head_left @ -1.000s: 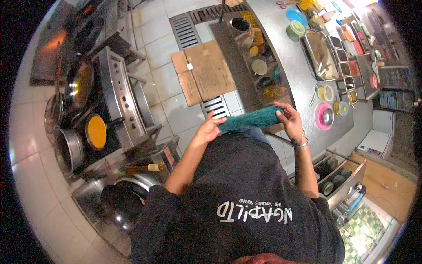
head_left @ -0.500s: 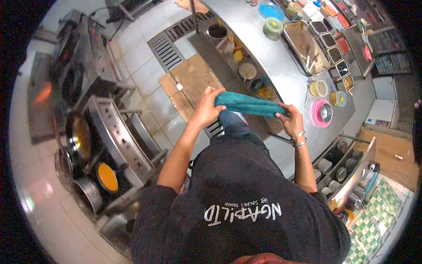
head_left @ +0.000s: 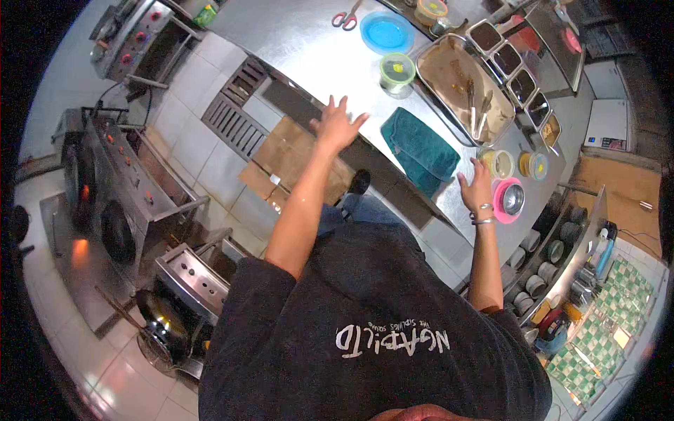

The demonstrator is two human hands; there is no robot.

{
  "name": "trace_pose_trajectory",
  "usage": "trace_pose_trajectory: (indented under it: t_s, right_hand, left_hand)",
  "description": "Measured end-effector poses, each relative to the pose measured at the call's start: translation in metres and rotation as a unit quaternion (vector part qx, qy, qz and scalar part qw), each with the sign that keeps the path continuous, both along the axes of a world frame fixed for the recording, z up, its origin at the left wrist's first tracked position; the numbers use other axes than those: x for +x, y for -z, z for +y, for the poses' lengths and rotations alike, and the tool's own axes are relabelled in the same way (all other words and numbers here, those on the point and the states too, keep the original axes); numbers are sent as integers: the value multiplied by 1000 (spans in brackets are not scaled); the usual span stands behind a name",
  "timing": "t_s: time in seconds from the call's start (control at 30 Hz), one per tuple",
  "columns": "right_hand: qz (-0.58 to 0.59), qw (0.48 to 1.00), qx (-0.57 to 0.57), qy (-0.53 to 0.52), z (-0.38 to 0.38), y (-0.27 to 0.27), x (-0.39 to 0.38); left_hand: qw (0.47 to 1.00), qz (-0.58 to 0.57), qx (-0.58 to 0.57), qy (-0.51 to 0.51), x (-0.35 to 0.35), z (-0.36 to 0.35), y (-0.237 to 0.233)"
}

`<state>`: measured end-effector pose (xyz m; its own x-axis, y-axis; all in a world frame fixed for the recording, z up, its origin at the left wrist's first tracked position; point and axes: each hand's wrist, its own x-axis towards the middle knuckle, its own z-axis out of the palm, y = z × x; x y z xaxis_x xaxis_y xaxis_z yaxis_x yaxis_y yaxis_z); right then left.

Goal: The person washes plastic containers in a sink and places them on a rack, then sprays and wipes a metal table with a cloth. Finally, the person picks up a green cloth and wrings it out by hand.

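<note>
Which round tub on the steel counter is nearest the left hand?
The green-rimmed tub, beside the blue dish. The pair of tubs near the right hand sits clearly farther from the left hand.

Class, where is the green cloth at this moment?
In the head view, the green cloth lies on the steel counter, right of centre, beside the rectangular metal tray and close to the right hand.

"Where's the cloth [head_left: 421, 149]?"
"On the bench [head_left: 302, 49], the tray [head_left: 442, 69] behind it, the tub [head_left: 397, 76] beyond its left end, the bowl [head_left: 513, 199] to its right."
"And the scissors [head_left: 352, 14]?"
"Further left, beside the plate [head_left: 387, 32]."
"What's in the tray?"
"Utensils [head_left: 483, 116]; the pans [head_left: 521, 85] line its far side."
</note>
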<state>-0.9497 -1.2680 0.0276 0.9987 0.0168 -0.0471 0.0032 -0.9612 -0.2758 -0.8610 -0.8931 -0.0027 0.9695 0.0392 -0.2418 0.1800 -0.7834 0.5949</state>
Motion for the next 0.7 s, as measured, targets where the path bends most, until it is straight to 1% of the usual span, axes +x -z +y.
trace_pose_trajectory:
  t_s: [0.03, 0.07, 0.1, 0.13, 0.17, 0.2, 0.23, 0.27, 0.3, 0.33, 0.37, 0.4, 0.43, 0.47, 0.53, 0.57, 0.63, 0.67, 0.7]
  right_hand:
    - [14, 1000, 14, 1, 10, 7, 5]
    - [27, 999, 34, -2, 22, 14, 8]
    - [49, 997, 51, -17, 36, 21, 12]
    - [51, 997, 59, -23, 50, 33, 18]
    - [54, 996, 67, -35, 62, 48, 23]
    - [69, 995, 63, -23, 72, 67, 28]
    - [78, 994, 63, -48, 86, 75, 35]
    - [100, 995, 18, 10, 104, 84, 43]
    - [118, 990, -29, 64, 123, 94, 51]
    - [196, 965, -96, 146, 141, 106, 57]
    - [145, 956, -159, 200, 149, 133, 58]
    - [87, 939, -218, 252, 158, 158, 61]
    - [70, 927, -218, 297, 170, 151, 67]
    - [63, 916, -224, 328, 169, 158, 70]
    - [64, 910, -217, 347, 174, 149, 73]
    - [59, 913, -217, 341, 175, 148, 71]
    - [53, 911, -228, 338, 170, 149, 69]
    - [54, 916, -220, 333, 166, 146, 67]
    - [53, 918, -210, 332, 161, 144, 66]
  left_hand:
    - [999, 26, -34, 20, -4, 23, 46]
    - [987, 139, -45, 70, -19, 41, 55]
    - [963, 236, -75, 111, -47, 58, 81]
    - [926, 331, -99, 150, -75, 75, 107]
    - [893, 410, -49, 179, -108, 94, 147]
    - [881, 447, 7, 153, -155, 101, 174]
    - [863, 486, 61, 121, -191, 108, 190]
    - [862, 496, 48, 95, -198, 116, 191]
    - [864, 499, 5, 70, -200, 119, 189]
    - [865, 499, -37, 46, -198, 123, 189]
    - [859, 508, -52, 21, -196, 124, 190]
    - [850, 523, -50, 28, -186, 126, 195]
    - [842, 536, -49, 34, -171, 129, 202]
    - [835, 546, -67, 14, -163, 131, 215]
    - [856, 516, 3, -43, -145, 140, 247]
    - [849, 526, -7, -49, -139, 146, 275]
    - [903, 424, 1, -71, -124, 149, 336]
    - [900, 430, -8, -66, -111, 150, 361]
    - [938, 338, -64, -46, -93, 150, 383]
